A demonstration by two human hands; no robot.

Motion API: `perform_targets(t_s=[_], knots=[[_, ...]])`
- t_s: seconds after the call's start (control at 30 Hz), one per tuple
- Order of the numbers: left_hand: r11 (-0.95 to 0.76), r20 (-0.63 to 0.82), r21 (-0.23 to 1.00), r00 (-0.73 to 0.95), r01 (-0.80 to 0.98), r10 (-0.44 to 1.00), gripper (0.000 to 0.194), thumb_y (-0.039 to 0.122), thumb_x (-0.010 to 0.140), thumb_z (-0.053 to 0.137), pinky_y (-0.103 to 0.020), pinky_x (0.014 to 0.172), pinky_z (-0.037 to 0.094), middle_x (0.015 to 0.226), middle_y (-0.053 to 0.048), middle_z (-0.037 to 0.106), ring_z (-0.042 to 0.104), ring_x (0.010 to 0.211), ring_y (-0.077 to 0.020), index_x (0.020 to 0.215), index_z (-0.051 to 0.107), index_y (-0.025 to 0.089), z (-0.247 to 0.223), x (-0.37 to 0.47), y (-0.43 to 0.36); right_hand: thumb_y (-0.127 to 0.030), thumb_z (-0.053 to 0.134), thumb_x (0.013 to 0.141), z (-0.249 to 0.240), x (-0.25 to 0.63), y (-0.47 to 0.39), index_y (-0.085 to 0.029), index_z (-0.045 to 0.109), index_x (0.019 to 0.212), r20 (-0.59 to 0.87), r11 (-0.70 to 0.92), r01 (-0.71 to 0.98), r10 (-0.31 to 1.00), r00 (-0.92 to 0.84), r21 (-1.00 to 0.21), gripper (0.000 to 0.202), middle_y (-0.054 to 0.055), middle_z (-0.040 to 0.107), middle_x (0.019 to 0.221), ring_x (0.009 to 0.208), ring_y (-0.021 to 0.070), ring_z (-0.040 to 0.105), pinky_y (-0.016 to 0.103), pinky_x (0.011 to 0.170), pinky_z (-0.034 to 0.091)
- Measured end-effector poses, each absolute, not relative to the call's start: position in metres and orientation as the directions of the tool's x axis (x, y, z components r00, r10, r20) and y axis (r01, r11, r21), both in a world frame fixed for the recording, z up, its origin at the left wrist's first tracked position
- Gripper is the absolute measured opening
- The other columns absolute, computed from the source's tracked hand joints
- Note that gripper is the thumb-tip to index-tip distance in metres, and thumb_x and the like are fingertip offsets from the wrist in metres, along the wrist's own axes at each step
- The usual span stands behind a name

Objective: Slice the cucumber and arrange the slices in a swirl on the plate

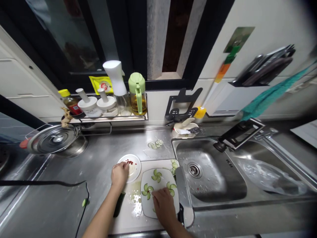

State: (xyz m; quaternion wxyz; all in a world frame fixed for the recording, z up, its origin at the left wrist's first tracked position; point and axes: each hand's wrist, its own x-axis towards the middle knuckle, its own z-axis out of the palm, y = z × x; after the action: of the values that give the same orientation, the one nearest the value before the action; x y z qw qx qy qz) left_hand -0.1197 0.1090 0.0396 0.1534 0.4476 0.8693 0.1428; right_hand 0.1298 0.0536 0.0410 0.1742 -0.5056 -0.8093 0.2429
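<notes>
On the steel table [99, 172], the plate [165, 174] bears cucumber fans [156, 176], one red-centred, the top one showing no red, with left hand [120, 175] bunched over the dish [135, 171] of red bits [130, 162], right hand [163, 203] curled over the plate, any grip impossible to tell.

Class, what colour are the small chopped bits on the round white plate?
The small chopped bits are red, best seen in the head view.

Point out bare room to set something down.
Bare steel counter lies between the pot and small round plate; the sink basin is mostly open. The cutting board is crowded: square plate, knife, green slices, right hand above.
</notes>
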Motion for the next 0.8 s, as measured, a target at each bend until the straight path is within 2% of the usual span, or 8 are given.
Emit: perform_targets(t_s=[0.5,0.8], knots=[[0.591,-0.166,0.327,-0.571,0.738,0.804,0.031,0.033,0.085,0.046,-0.027,0.069,0.039,0.086,-0.010,0.073,0.063,0.080,-0.0207,0.083,0.074,0.021,0.0317,-0.1232,0.1133,-0.012,0.051,0.084,0.0437,0.1315,0.0541,-0.024,0.068,0.092,0.010,0.350,0.753,0.909,-0.416,-0.557,0.022,0.003,0.065,0.084,0.089,0.0215,0.051,0.033,0.080,0.036],[0.547,-0.144,0.328,-0.531,0.771,0.835,0.030,0.033,0.085,0.048,-0.027,0.077,0.040,0.092,-0.009,0.074,0.062,0.087,-0.0204,0.089,0.075,0.021,0.0331,-0.1237,0.1096,-0.011,0.051,0.083,0.0451,0.1331,0.0527,-0.023,0.067,0.090,0.027,0.366,0.749,0.906,-0.423,-0.552,0.021,0.001,0.065,0.084,0.086,0.0202,0.050,0.033,0.079,0.035]])
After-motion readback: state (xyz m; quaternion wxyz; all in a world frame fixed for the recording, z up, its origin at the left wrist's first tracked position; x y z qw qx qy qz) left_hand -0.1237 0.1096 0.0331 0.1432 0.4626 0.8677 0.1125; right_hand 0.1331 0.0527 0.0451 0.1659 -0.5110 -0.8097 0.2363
